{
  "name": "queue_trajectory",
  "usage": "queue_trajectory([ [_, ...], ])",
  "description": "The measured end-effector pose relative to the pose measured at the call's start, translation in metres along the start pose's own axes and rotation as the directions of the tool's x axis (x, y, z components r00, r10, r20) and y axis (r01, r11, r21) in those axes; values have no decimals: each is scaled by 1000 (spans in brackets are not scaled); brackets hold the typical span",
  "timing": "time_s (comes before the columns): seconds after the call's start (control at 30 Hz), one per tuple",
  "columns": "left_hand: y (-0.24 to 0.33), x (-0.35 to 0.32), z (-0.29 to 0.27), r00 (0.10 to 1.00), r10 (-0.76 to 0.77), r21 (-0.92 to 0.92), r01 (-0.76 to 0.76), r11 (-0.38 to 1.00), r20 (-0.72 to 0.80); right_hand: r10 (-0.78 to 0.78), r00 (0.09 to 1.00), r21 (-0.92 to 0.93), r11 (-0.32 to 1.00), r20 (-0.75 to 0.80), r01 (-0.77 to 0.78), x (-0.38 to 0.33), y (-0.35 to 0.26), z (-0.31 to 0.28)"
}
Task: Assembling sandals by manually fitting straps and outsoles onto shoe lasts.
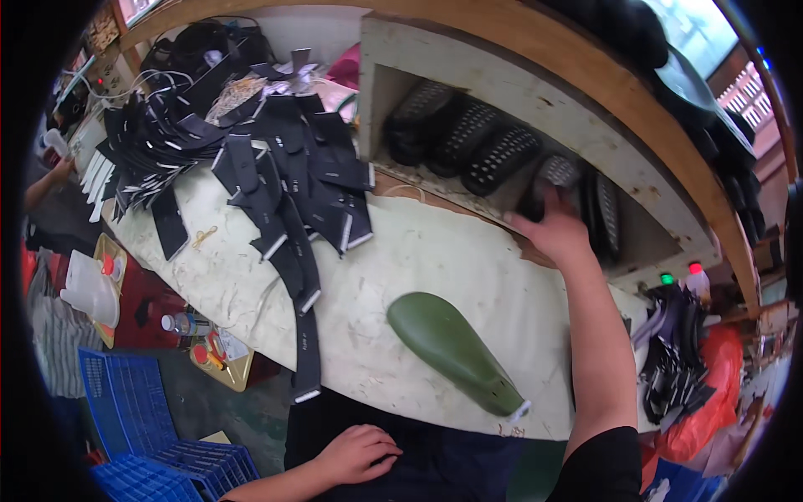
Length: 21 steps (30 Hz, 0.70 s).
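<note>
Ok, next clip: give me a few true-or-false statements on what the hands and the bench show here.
1. The right hand reaches into the shelf among the black shoe soles. True.
2. The left hand grips the green shoe last. False: it rests low on dark fabric, apart from the last.
3. The green shoe last lies on the white bench. True.
4. The black straps are piled on the bench's right end. False: they are heaped at its left end.
5. A blue crate sits at lower left. True.
</note>
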<state>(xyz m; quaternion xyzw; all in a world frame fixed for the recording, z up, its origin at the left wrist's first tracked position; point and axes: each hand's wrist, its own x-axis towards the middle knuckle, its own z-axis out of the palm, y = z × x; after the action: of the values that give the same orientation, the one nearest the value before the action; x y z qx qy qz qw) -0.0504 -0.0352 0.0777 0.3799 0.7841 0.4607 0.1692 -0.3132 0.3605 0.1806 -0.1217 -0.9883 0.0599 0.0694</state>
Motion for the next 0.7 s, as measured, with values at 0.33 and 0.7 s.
queue_trajectory([
  [0.33,-12,-11,-16,999,-34,-108,32,994,-14,-138,990,255,959,27,126,18,38,14],
  [0.7,12,-25,6,990,48,-196,-73,978,-129,105,832,354,928,-545,114,-125,17,-85],
])
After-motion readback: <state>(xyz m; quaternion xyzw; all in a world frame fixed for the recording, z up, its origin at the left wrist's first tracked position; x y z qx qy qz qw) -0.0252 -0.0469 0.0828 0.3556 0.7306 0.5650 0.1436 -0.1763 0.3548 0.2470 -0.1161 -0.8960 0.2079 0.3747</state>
